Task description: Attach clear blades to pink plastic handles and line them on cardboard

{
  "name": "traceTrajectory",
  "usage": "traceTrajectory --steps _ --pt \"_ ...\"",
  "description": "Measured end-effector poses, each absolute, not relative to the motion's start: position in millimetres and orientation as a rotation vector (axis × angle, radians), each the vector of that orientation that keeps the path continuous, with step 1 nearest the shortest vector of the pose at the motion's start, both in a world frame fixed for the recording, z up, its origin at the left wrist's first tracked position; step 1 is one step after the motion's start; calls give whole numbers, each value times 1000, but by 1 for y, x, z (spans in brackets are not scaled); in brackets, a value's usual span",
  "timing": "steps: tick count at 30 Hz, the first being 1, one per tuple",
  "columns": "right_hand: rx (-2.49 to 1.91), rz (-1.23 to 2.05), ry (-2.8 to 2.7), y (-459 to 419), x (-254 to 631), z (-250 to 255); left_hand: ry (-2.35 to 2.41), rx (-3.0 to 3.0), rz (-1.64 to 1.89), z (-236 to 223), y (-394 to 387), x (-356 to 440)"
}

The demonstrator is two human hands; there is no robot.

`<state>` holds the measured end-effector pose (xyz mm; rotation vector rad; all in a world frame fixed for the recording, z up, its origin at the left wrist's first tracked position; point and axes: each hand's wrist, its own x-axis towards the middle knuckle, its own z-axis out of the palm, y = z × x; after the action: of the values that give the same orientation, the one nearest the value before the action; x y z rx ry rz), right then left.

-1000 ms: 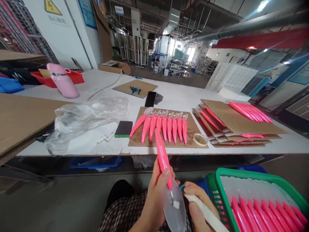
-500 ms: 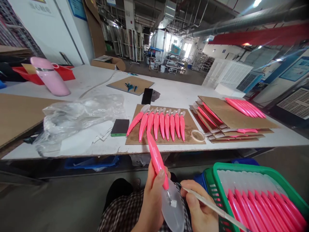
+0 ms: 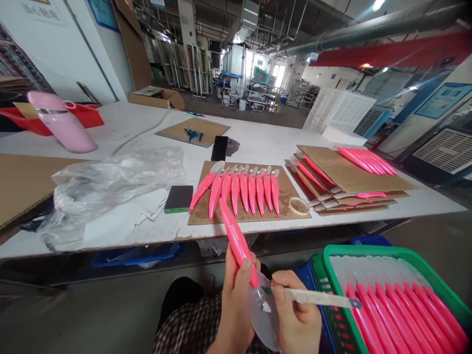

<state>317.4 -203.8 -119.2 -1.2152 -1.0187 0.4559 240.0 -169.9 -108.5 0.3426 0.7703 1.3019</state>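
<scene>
My left hand [image 3: 236,300] is closed around a pink fishing lure [image 3: 236,233], its body pointing up and away over the table edge. The clear lip [image 3: 267,324] of this lure hangs toward me, with a small metal wire and a whitish piece near its base. In my right hand [image 3: 297,312] is a narrow flat blade [image 3: 320,298] wrapped in pale tape, with a bare, holed end sticking out to the right. Its dark tip meets the lip close to the lure's body. Several similar lures [image 3: 235,194] lie in a row on a cardboard sheet [image 3: 291,189] ahead.
A green basket [image 3: 372,250] of pink lures stands at my right. Stacked cardboard [image 3: 320,167] with lures rests on the table's right side. A tape roll [image 3: 299,206], black-and-green block [image 3: 179,199], phone [image 3: 220,147], plastic bag [image 3: 121,172] and pink bottle [image 3: 62,123] are also there.
My right hand has moved left and turned the blade nearly level, bringing its tip to the base of the lip. The left hand keeps hold of the lure. The view has shifted slightly.
</scene>
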Motion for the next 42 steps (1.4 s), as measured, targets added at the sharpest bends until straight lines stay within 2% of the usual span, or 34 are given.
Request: traceTrajectory --steps 8,23,42 --pt "-1272 455 -1092 -204 319 -119 708 392 1329 -120 -171 241" --pt "-1281 526 -1129 -206 321 -119 775 432 1371 -114 -180 244" --pt "-1302 454 -1098 -206 322 -125 804 452 1364 -114 -180 244"
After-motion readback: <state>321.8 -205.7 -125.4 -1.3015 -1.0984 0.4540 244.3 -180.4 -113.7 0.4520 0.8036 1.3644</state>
